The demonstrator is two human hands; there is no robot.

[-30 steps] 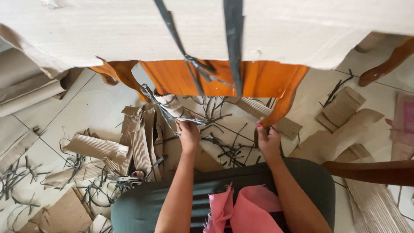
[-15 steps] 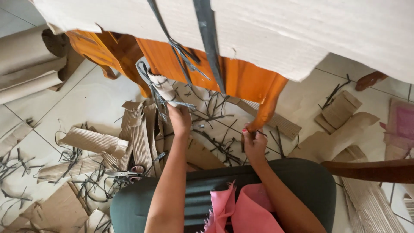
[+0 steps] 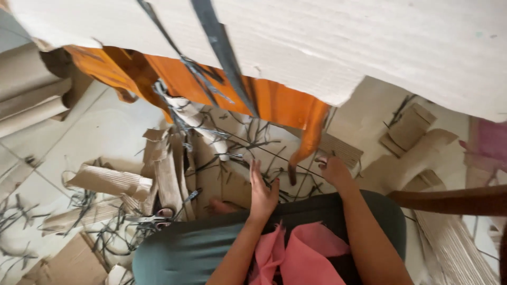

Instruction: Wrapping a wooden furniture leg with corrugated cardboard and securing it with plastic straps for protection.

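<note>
My left hand is open with its fingers stretched flat, just past the front edge of a dark green cushion, above cardboard scraps on the floor. It holds nothing. My right hand has its fingers curled, right beside the curved orange wooden leg; nothing shows in it. A big pale corrugated cardboard sheet, crossed by dark straps, spans the top of the view. Pink cloth lies between my forearms.
Torn cardboard strips and dark strap offcuts litter the tiled floor. Scissors lie left of the cushion. Cardboard rolls are at the far left, a brown wooden bar at the right, more cardboard pieces beyond.
My left hand has drawn back from the hanging strap and cardboard toward the cushion and opened flat. My right hand stays by the orange leg. The view has shifted.
</note>
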